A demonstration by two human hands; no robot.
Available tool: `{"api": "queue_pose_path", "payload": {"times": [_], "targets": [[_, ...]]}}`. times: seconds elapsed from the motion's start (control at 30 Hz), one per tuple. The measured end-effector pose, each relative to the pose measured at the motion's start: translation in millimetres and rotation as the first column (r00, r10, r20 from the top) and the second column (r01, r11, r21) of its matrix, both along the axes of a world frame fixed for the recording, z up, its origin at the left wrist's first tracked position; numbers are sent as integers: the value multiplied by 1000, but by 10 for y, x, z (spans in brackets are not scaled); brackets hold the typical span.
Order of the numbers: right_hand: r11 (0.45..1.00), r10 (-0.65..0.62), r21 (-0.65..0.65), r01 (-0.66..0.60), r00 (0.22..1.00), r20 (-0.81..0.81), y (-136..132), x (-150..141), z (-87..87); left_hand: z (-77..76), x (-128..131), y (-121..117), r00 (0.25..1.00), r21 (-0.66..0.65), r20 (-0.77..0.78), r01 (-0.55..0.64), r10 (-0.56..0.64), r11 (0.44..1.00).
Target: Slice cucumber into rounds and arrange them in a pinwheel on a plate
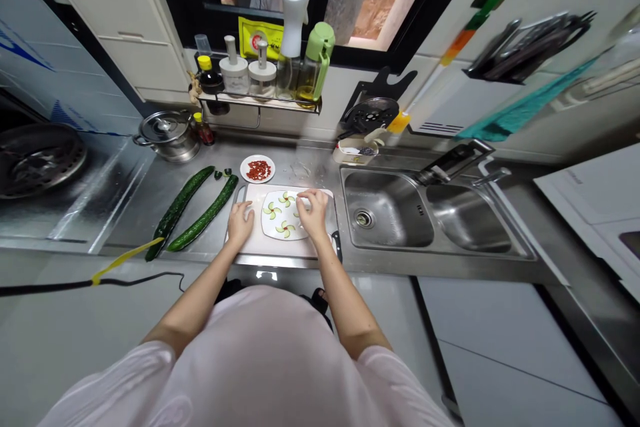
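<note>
No lettering is legible. The yellow packet (275, 47), standing behind the condiment jars (234, 75), bears a round red emblem and dark characters too small to read; faint marks on the white appliance (590, 180) likewise remain indecipherable.

A steel table (131, 219) laid out around a cutting board (256, 247)

Left of the board, two long cucumbers (206, 217) lie slantwise, near each other; small dark-green pieces (227, 172) sit off its far left corner. Just behind the board is a round white plate (244, 169). Farther back and left of it stand a lidded pot (173, 141) and a yellow-capped bottle (204, 131); behind and right of it, a pale container (350, 156).
</note>
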State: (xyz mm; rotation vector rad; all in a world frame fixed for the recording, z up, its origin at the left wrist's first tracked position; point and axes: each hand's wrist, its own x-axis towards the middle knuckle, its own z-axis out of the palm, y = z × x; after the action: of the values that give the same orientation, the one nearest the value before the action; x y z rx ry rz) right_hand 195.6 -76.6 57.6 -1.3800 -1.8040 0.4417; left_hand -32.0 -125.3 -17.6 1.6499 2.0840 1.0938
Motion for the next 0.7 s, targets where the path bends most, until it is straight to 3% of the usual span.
{"api": "queue_pose_path", "payload": {"times": [0.1, 0.17, 0.33, 0.47, 0.57, 0.7], "targets": [[997, -69, 11, 70, 996, -51, -173, 193, 37, -77, -72, -60, 988, -41, 148, -46, 51, 998], [993, -120, -7, 119, 989, -86, -314, 296, -47, -132, -82, -108, 952, -90, 296, -60, 84, 994], [962, -196, -218, 163, 971, -135, -632, 466, -481, -257, -4, -250, 803, -199, 585, 4, 115, 980], [873, -295, -436, 220, 949, -113, -730, 519, -748, -296, 123, -337, 705, -245, 698, 68, 128, 967], [804, -329, -570, 170, 925, -189, -719, 483, -850, -267, 225, -347, 613, -295, 770, 95, 178, 951], [705, -371, -708, -30, 835, -405, -664, 358, -926, -203, 305, -295, 554, -337, 803, 118, 219, 934]]}}
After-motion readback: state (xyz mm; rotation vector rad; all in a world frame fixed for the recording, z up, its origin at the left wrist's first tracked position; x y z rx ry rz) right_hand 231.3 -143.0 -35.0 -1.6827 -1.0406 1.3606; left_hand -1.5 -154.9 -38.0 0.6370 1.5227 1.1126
